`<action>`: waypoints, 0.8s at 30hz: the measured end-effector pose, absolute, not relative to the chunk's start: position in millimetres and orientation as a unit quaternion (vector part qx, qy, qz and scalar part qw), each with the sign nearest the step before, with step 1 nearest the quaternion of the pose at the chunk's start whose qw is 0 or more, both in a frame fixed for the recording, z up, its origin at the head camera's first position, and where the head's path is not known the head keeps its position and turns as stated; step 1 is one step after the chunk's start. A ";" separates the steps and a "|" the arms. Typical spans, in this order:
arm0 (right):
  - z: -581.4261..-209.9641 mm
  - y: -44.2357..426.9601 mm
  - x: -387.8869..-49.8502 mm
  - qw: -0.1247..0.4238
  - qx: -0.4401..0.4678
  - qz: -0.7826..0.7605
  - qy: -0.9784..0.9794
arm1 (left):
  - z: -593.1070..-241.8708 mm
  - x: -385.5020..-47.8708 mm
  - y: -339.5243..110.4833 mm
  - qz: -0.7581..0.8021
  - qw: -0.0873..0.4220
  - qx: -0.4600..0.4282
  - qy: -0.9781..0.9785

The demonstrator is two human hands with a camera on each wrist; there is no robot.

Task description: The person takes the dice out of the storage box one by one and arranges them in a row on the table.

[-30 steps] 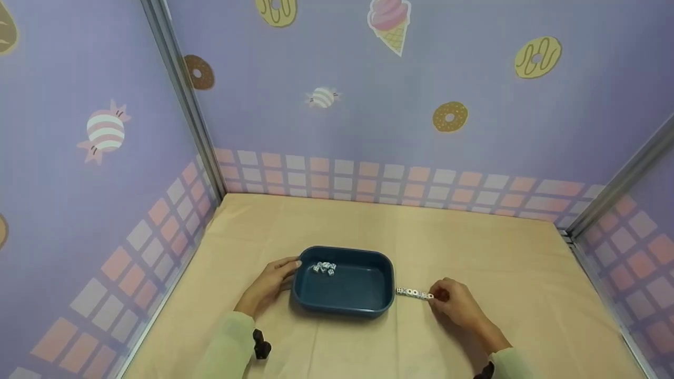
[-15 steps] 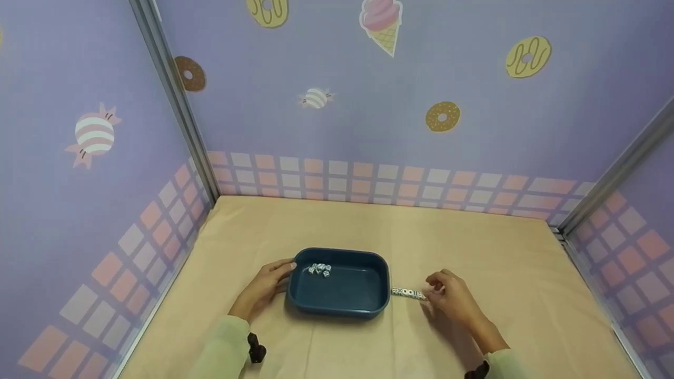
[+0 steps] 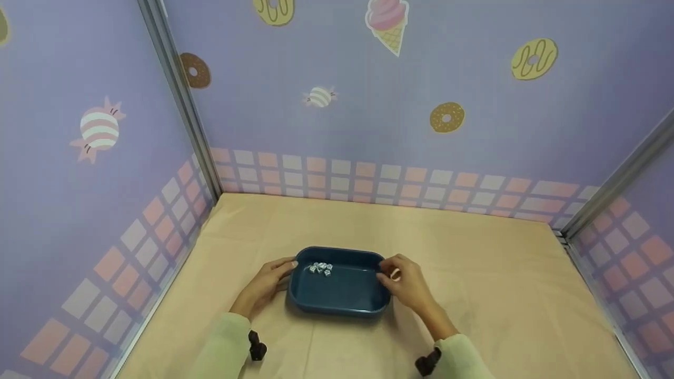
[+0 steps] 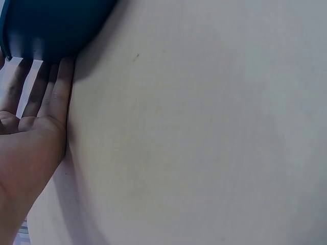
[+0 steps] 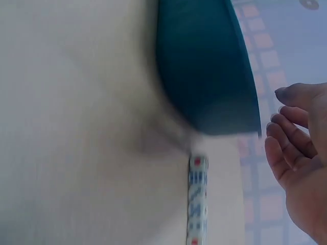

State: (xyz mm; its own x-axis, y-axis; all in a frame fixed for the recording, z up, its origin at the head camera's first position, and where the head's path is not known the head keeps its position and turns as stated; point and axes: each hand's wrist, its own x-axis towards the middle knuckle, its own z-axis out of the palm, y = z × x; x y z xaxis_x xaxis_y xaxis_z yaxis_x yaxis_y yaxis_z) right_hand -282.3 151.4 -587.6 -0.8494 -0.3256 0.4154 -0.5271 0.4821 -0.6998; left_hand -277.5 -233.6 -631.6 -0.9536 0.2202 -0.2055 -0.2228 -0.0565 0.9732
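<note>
R hand (image 3: 408, 281), step: prob. best if you bring fingertips in low but clear of the rim, up & over rather than across; a sweeping wrist could disturb the row of dice (image 5: 197, 199).
R fingers: your thumb & fingers bend loosely toward ea. other by the R rim, tips apart; no die shows betw. them. Contact w/ rim: can't tell.
L hand (image 3: 266, 281), step: a light, steady hold prob. suffices; too hard a pull may slide the tray.
L fingers: your thumb lies on the L rim, other fingers extended & slightly spread agst. the outer wall, so you pinch the tray's edge; some tips hidden.
Row of dice: end to end near tray's R end (R wrist view); touching or not, can't tell, blurred.
Blue tray (image 3: 337, 297): flat on the tabletop (image 3: 489, 284), betw. your hands.
Loose dice (image 3: 320, 267): clustered inside, toward tray's far L corner, well apart from your R fingertips.
Back wall (image 3: 368, 131): purple, w/ sweets prints, beyond the tabletop.
</note>
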 end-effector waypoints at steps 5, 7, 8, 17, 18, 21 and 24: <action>-586.3 116.0 -290.6 0.091 0.274 0.450 -0.845 | -631.1 -276.3 -234.0 0.733 0.152 -0.002 0.664; -588.6 104.4 -295.0 0.088 0.268 0.455 -0.844 | -631.5 -276.5 -234.1 0.733 0.154 -0.004 0.662; -590.6 99.3 -297.4 0.091 0.266 0.457 -0.844 | -631.5 -276.4 -234.0 0.733 0.155 -0.004 0.662; -595.6 57.3 -307.5 0.094 0.240 0.470 -0.844 | -630.6 -278.6 -235.2 0.738 0.152 -0.001 0.658; -596.2 53.4 -308.4 0.094 0.239 0.472 -0.843 | -630.7 -278.8 -235.1 0.737 0.151 0.001 0.659; -600.2 43.5 -310.5 0.088 0.229 0.474 -0.845 | -631.3 -278.7 -234.4 0.736 0.153 0.002 0.659; -607.2 35.7 -311.9 0.092 0.224 0.471 -0.849 | -632.6 -277.8 -234.5 0.736 0.154 0.004 0.659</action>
